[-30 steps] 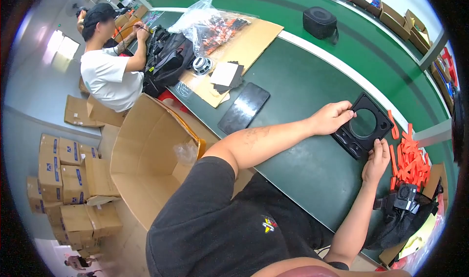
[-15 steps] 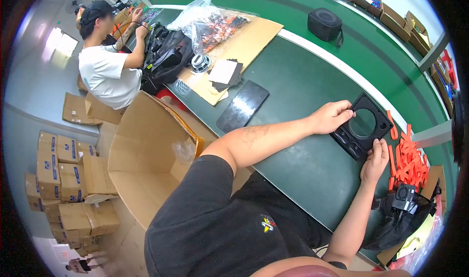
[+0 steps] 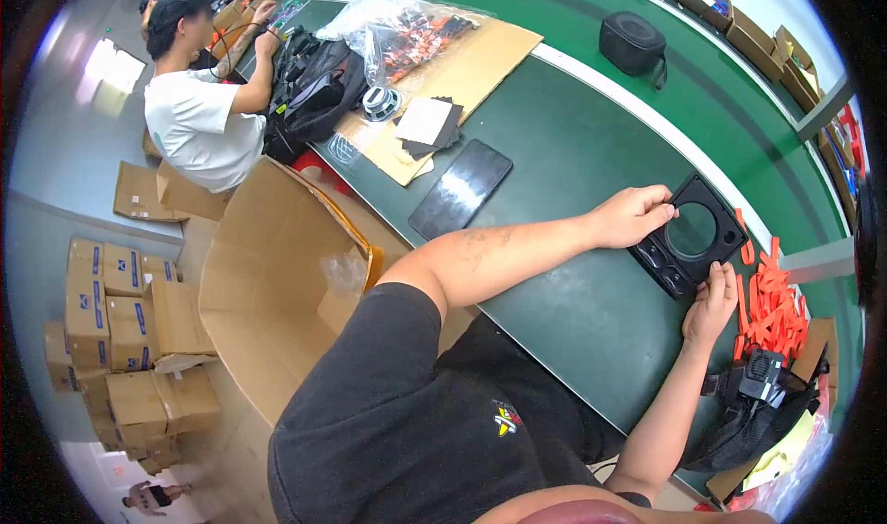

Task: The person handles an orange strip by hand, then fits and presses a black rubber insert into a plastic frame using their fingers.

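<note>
Both hands hold a black plastic frame point(image 3: 658, 263) with a large round hole, tilted above the green table point(image 3: 564, 311). My left hand point(image 3: 635, 217) pinches its upper left edge between thumb and fingers. At the lower right edge, my right hand point(image 3: 711, 304) grips it with thumb and fingertips. Close by on the right lies a pile of orange-red strips point(image 3: 774, 307). A flat black glossy panel point(image 3: 460, 189) lies on the table to the left.
An open cardboard box point(image 3: 268, 284) stands left of me. A round speaker point(image 3: 381, 103) and plastic bag point(image 3: 370, 25) lie beyond. A person point(image 3: 199, 108) handles a black backpack point(image 3: 319, 90). A black case point(image 3: 632, 43) sits at the back; a black bag point(image 3: 748, 432) lies right.
The view has shifted slightly. The black frame stays in both hands with nearly the same tilt. The co-worker's hands have moved a little near the backpack.
</note>
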Available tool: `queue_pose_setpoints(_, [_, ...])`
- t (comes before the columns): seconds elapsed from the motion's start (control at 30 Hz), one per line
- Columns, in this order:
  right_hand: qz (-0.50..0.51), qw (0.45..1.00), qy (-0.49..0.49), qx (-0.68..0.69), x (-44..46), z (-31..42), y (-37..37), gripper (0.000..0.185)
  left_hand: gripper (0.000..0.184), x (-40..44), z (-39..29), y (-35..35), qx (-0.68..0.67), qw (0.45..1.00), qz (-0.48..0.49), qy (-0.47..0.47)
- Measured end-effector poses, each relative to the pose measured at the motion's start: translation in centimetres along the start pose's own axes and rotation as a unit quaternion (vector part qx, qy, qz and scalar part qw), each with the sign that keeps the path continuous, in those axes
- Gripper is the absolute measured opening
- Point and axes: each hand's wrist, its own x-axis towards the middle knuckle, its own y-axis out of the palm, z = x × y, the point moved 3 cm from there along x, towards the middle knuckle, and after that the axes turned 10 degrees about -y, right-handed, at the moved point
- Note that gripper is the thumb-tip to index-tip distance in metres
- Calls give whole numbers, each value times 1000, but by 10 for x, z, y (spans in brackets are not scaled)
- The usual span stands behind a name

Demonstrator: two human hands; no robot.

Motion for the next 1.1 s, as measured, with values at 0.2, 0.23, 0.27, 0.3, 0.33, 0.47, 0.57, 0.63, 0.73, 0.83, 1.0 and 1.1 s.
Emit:
queue_pose_setpoints(0.2, [-64,997,16,-28,2,-8,-8,26,29,2,1,-3,40,991,-69,109])
queue_pose_setpoints(0.23, [-80,996,24,-30,2,-6,-8,27,30,3,2,-2,38,990,-75,109])
queue_pose_setpoints(0.27, [-79,996,17,-36,2,-5,-8,31,30,0,0,-3,38,989,-83,117])
queue_pose_setpoints(0.3, [-75,996,16,-38,4,-9,-12,32,31,3,3,-2,53,988,-88,112])
queue_pose_setpoints(0.33, [-64,997,17,-37,6,-10,-15,33,31,2,3,-2,52,987,-94,117])
queue_pose_setpoints(0.47, [-31,998,16,-45,6,-8,-14,27,30,-4,-1,-4,32,988,-92,119])
queue_pose_setpoints(0.57, [-44,998,16,-53,7,-3,-9,24,29,0,3,-2,15,990,-82,111])
queue_pose_setpoints(0.63, [-17,999,15,-47,6,-3,-9,24,29,2,3,-3,27,989,-87,120])
queue_pose_setpoints(0.73, [-27,997,22,-62,6,-4,-13,35,29,-1,3,-3,31,989,-88,113])
queue_pose_setpoints(0.83, [-60,994,11,-90,7,-6,-14,35,29,-2,2,-9,43,986,-105,122])
queue_pose_setpoints(1.0, [-2,937,-97,-336,-5,14,9,27,28,2,8,-3,-6,998,-45,34])
queue_pose_setpoints(1.1, [-56,989,-5,-137,-5,15,15,24,26,6,7,-3,25,998,-37,35])
